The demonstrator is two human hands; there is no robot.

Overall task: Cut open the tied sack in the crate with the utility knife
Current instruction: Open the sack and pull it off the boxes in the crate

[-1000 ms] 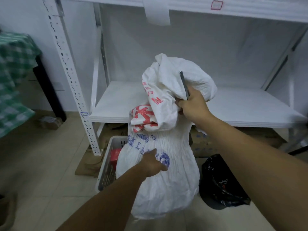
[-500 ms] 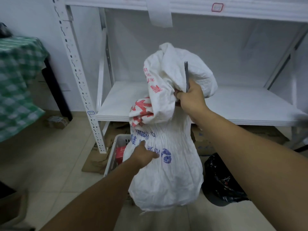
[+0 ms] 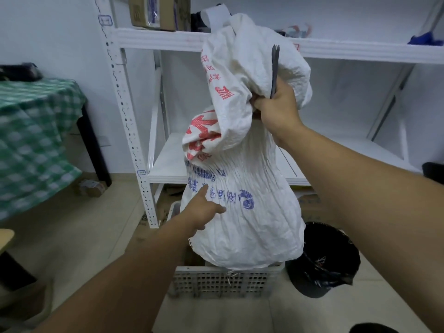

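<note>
A white woven sack (image 3: 249, 227) with red and blue print hangs lifted, its bottom just above a white perforated crate (image 3: 223, 281) on the floor. My right hand (image 3: 276, 108) grips the sack's gathered neck and also holds a dark utility knife (image 3: 274, 68), which points upward against the floppy top of the sack. My left hand (image 3: 204, 207) rests on the sack's left side with straight fingers touching the cloth. The tie at the neck is hidden by my right hand.
A white metal shelving unit (image 3: 129, 131) stands behind the sack, with boxes on its upper shelf. A black bin with a bag (image 3: 329, 258) sits right of the crate. A green checked tablecloth (image 3: 36, 140) covers a table at left. Cardboard lies under the shelf.
My right hand has raised the sack higher out of the crate, and the view has tilted up. My left hand has opened flat against the sack's side.
</note>
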